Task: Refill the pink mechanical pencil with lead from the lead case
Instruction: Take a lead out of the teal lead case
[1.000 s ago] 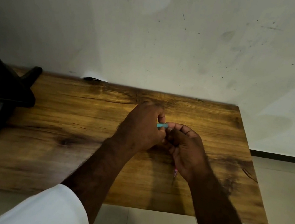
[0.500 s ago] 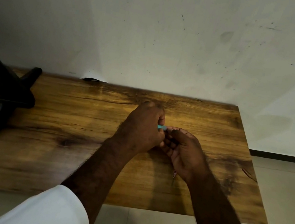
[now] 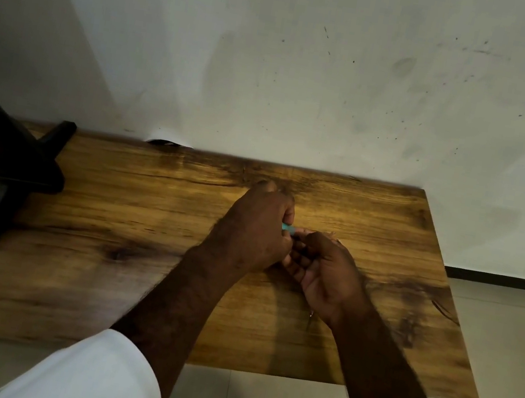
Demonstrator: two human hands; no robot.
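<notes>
- Head view, looking down on a wooden desk set against a pale wall.
- Left hand curled closed, back of the hand up, over the middle of the desk and nearer its far edge than its near one; fingers bent tight around a small teal piece, only a short end of it showing between thumb and forefinger.
- Whether that teal piece is the lead case: cannot tell from here.
- Right hand half closed just right of the left, palm turned partly up, fingertips meeting the left hand's at the teal piece.
- Hands touching each other at the fingers, both held above the desk's surface or resting lightly on it; cannot tell which.
- Pink mechanical pencil almost wholly hidden: only a thin tip peeking out below the heel of the right hand, pointing toward the near edge of the desk.
- Grip of the right hand on the pencil hidden by the palm.
- White sleeves on both forearms at the bottom of the frame.
- Dark stand on the left end of the desk, well apart from the hands.
</notes>
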